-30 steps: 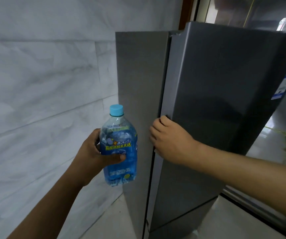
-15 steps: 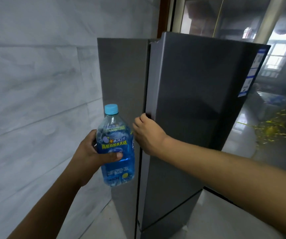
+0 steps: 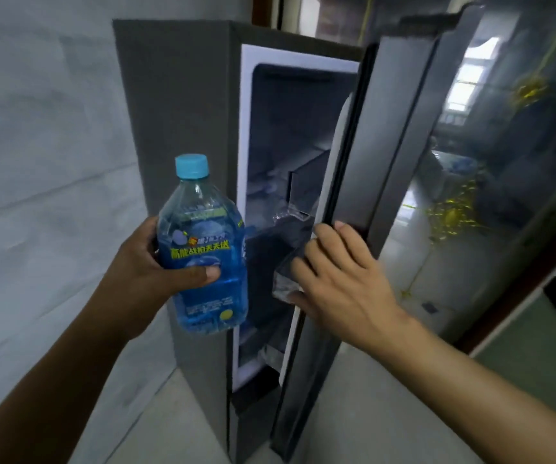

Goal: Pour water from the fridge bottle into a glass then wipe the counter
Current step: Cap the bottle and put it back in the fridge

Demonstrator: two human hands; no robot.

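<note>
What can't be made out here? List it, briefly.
Head view:
- Fridge interior: contents dim and blurred, partly behind the door.
- bottle, lower label print: too small, blurred.
- Left hand: its fingers are hidden behind the bottle.
- Right hand: whether it grips the door edge, motion-blurred.

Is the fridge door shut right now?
No, the fridge door stands ajar, its interior showing, the right hand on its edge while the left hand holds the bottle.
</note>
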